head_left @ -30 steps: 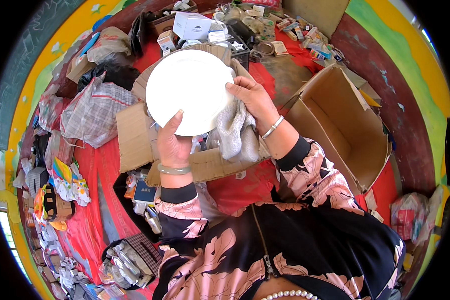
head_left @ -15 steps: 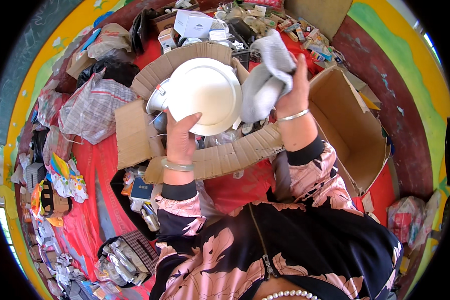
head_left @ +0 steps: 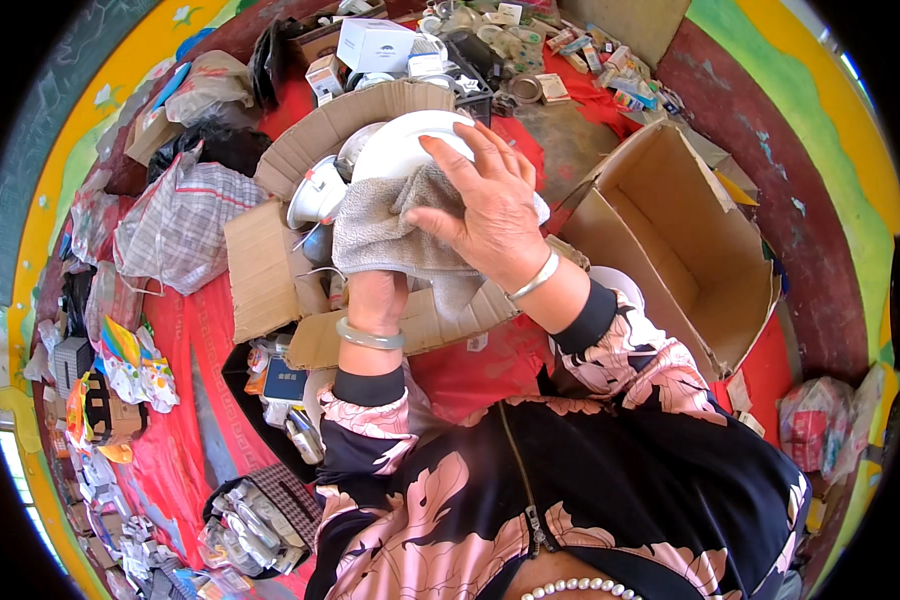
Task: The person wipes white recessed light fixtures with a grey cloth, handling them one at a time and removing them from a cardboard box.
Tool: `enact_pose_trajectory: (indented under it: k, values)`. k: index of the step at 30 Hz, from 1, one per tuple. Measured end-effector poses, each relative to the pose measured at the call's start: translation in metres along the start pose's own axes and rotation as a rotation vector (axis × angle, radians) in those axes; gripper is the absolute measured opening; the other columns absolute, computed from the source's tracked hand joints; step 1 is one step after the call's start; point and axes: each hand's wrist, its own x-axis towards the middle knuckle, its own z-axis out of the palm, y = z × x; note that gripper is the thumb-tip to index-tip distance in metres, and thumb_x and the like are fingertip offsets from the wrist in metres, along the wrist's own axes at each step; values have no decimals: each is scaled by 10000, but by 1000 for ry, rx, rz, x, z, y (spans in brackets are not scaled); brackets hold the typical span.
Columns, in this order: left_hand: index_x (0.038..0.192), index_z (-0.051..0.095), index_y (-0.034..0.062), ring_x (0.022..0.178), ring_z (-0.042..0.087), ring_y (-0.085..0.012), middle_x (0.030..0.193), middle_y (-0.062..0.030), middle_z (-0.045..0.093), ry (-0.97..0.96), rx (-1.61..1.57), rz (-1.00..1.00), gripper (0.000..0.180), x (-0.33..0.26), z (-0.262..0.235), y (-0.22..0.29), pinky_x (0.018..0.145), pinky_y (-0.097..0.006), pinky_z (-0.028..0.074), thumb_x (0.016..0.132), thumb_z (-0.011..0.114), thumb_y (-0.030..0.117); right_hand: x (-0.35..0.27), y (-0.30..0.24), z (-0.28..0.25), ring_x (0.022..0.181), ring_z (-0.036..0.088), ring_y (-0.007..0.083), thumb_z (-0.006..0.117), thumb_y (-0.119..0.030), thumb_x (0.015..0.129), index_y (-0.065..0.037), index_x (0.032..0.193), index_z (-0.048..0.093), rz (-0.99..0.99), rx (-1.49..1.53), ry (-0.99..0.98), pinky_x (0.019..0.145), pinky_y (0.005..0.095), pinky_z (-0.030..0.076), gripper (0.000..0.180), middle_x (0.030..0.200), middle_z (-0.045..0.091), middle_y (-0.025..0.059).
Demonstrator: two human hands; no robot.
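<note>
A white round lamp fitting (head_left: 395, 145) is held up in front of me over an open cardboard box (head_left: 270, 270). My right hand (head_left: 490, 205) presses a grey cloth (head_left: 385, 230) flat against the fitting's face. My left hand (head_left: 375, 295) grips the fitting from below and is mostly hidden under the cloth. Both wrists wear bangles. Another white fitting (head_left: 315, 195) lies in the box just to the left.
A large empty cardboard box (head_left: 685, 245) stands open at my right. Small boxes and packets (head_left: 375, 45) crowd the far side on a red cloth (head_left: 185, 400). A checked bag (head_left: 175, 225) and several packets (head_left: 120, 360) lie at the left.
My right hand lifted the cloth away to the right, then brought it back down over the fitting. The fitting has tilted so its face is now covered.
</note>
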Motion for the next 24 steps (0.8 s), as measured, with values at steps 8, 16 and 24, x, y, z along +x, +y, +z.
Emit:
enact_pose_trajectory:
  k: [8, 16, 24]
  values:
    - [1287, 443, 40, 1114, 518, -203, 1212, -82, 539, 22, 134, 34, 400, 4, -34, -32, 959, -314, 418, 905, 539, 114, -23, -28, 28, 1055, 519, 364, 706, -50, 720, -104, 1100, 663, -42, 479, -2, 870, 403, 442, 386, 1189, 515, 207]
    - [1289, 457, 19, 1059, 529, -143, 1199, -59, 549, -58, 534, -53, 535, -15, 15, -2, 901, -285, 435, 778, 613, 1, 5, -2, 17, 994, 524, 350, 695, -9, 674, -101, 930, 672, -122, 325, 234, 838, 391, 445, 273, 1081, 536, 173]
    - [1383, 363, 10, 1065, 520, -136, 1215, -70, 540, -66, 415, 37, 639, -16, 19, -8, 922, -280, 416, 780, 574, -3, 19, 50, 24, 1012, 550, 337, 692, -62, 733, -77, 930, 658, 299, 349, 384, 854, 364, 459, 200, 1089, 549, 183]
